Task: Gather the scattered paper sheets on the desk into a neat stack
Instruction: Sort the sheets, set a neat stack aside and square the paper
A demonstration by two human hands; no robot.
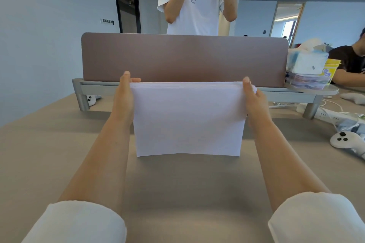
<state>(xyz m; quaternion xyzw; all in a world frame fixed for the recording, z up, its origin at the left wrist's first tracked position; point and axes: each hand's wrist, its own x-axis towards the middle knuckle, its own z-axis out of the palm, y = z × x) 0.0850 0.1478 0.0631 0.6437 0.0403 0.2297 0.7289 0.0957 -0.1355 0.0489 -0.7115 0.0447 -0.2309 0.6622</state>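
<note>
A stack of white paper sheets [187,118] stands upright on its lower long edge on the beige desk [187,183], in the middle of the view. My left hand [124,96] grips the stack's left edge near the top, thumb in front and fingers behind. At the right edge my right hand [254,98] holds it the same way. The sheets' top edges line up closely, and no loose sheets lie on the visible desk.
A brown divider panel [183,59] on a grey rail stands just behind the paper. A tissue box and plastic boxes [308,69] sit at the right end. White controllers [344,140], a power strip and cables lie at the right. One person stands behind the divider; another sits far right.
</note>
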